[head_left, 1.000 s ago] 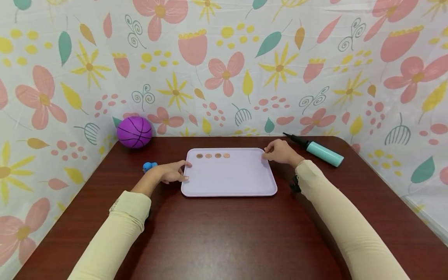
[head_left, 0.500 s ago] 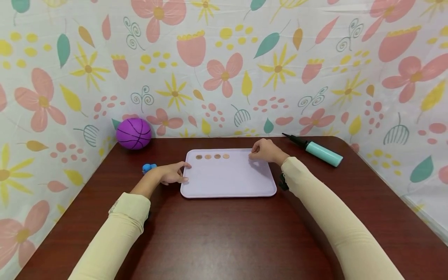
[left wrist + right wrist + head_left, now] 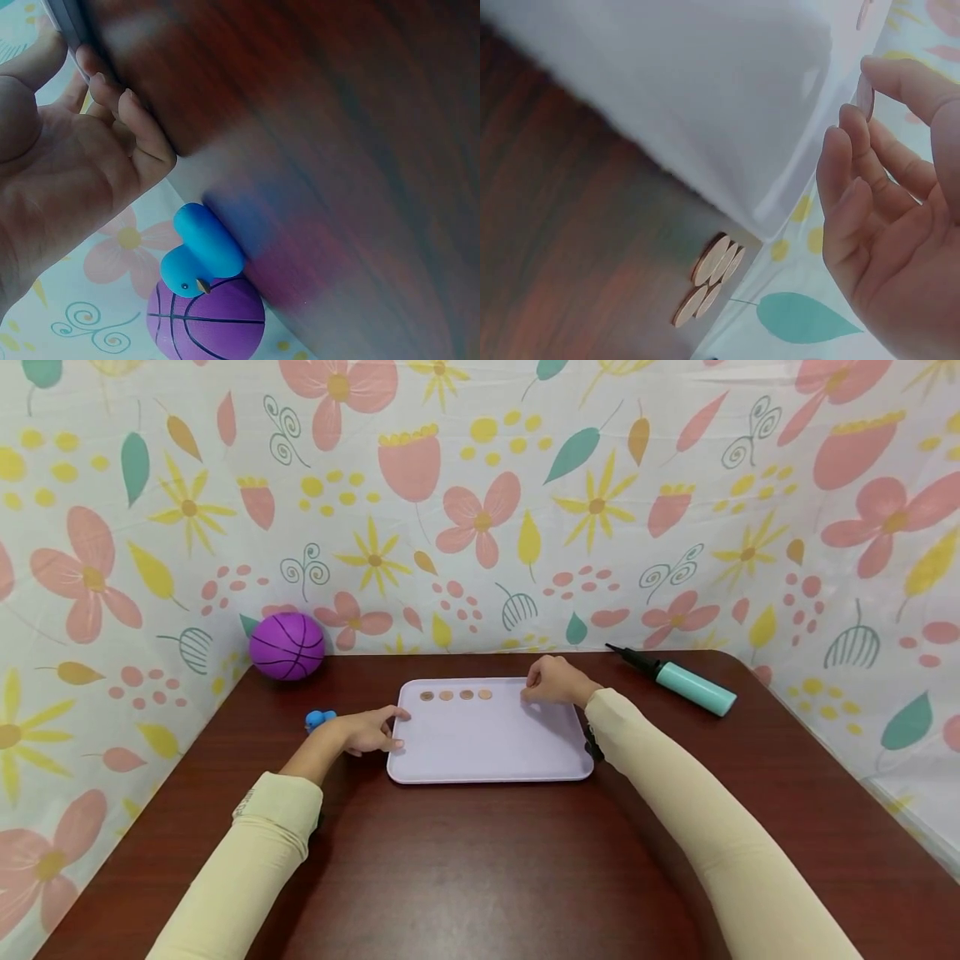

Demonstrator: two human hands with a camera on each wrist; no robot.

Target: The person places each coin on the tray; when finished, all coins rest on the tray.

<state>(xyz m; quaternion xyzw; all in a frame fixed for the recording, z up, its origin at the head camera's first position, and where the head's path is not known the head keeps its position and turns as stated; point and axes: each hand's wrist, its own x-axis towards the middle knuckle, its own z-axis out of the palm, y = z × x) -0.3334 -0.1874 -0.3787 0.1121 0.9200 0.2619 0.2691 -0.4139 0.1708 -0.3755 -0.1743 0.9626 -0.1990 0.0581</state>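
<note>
A pale lilac tray (image 3: 487, 747) lies on the table, with several copper coins (image 3: 446, 696) in a row along its far left side. My left hand (image 3: 369, 729) grips the tray's left rim, its thumb and fingers apart along the edge. Over the far right part of the tray is my right hand (image 3: 555, 682). In the right wrist view it pinches a coin (image 3: 865, 96) on edge between thumb and fingertip; the other fingers curl loosely below. That coin is hidden by the hand in the head view.
Several loose coins (image 3: 711, 270) lie on the table beside the tray, hidden behind my right arm in the head view. A blue toy duck (image 3: 201, 247) sits left of the tray. A purple ball (image 3: 287, 647) and a mint hand pump (image 3: 693, 687) stand near the back.
My right hand has moved left from the tray's right rim to above its surface, closer to the coin row. The left hand has stayed at the left rim.
</note>
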